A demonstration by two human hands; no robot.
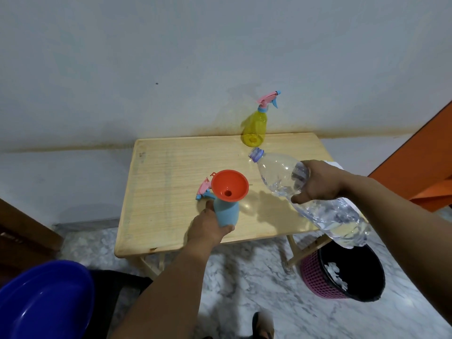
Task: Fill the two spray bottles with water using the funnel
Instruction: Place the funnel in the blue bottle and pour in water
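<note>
Your left hand (208, 228) gripped the pale blue plastic spray bottle (226, 211) under its orange funnel (230, 185). Your right hand (320, 182) clutched the clear plastic water bottle (281, 174), uncapped, ready to pour; next you probably needed its mouth over the funnel.

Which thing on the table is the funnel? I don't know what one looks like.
Look at the wooden table. Near its front edge the left hand holds a blue bottle. The funnel is the orange-red cone in its neck, the only wide-mouthed thing with a hole at the bottom.

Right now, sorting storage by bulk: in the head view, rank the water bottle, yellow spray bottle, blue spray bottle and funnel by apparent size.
1. water bottle, though it is nearest the camera
2. yellow spray bottle and blue spray bottle: too alike to rank, as the yellow stands farther away
3. funnel
</note>
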